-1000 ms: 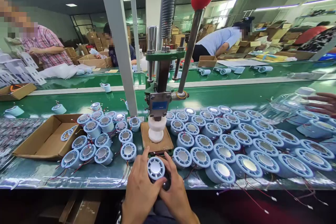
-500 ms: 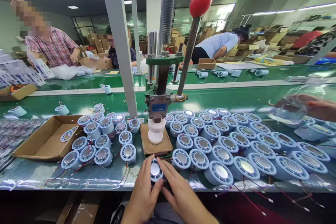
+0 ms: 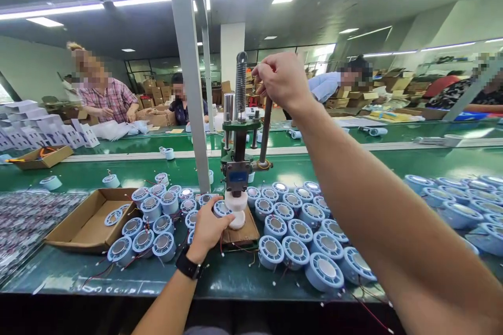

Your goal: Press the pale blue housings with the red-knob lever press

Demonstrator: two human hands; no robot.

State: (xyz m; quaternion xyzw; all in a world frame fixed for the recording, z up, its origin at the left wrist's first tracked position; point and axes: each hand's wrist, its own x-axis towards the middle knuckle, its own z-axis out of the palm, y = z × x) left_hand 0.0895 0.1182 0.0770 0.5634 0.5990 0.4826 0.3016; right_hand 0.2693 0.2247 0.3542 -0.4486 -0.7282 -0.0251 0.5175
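My left hand (image 3: pixel 208 227), a dark watch on its wrist, grips a round light-blue housing (image 3: pixel 221 208) with a slotted ring on top. It holds the housing at the left side of the white pressing blocks (image 3: pixel 236 201) of a hand press (image 3: pixel 238 171). My fingers hide part of this housing. Raised high, my right hand (image 3: pixel 283 79) is closed around the top of the press lever (image 3: pixel 266 128); the knob is covered by my fingers. Thin wires hang below the held housing, over the brown base board (image 3: pixel 247 233).
Many similar housings (image 3: pixel 299 230) stand on both sides of the press, with loose wires. A cardboard tray (image 3: pixel 80 222) holding loose rings lies at left. A grey post (image 3: pixel 192 89) rises behind. Across the green bench, co-workers (image 3: pixel 108 97) stand among boxes.
Both hands held a housing at the bench's front edge. My left hand has brought a housing up to the press, while my right hand has let go and taken hold of the lever.
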